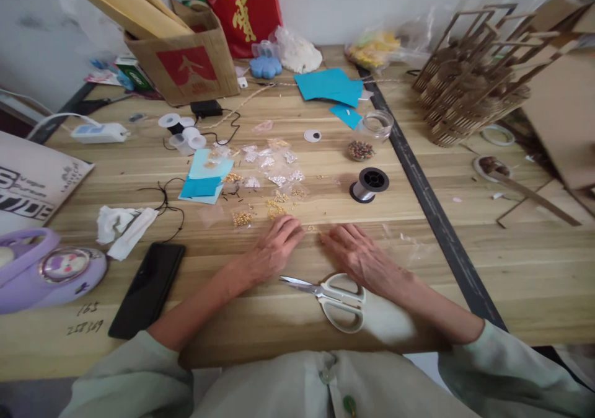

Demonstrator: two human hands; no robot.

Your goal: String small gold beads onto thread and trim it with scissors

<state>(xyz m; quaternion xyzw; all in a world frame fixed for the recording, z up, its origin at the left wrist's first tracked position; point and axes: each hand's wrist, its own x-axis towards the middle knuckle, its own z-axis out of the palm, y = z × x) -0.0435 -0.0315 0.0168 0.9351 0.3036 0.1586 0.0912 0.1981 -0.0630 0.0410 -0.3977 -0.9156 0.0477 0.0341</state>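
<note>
The left forearm (pixel 209 294) and the right forearm (pixel 430 302) reach forward and inward, both bare; the left hand (pixel 277 249) is palm down, curled; the right hand (pixel 357 252) is likewise, near it but apart.

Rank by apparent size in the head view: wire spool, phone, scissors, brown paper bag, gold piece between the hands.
1. Brown paper bag
2. Phone and scissors: similar length, not ranked
3. Wire spool
4. Gold piece
</note>
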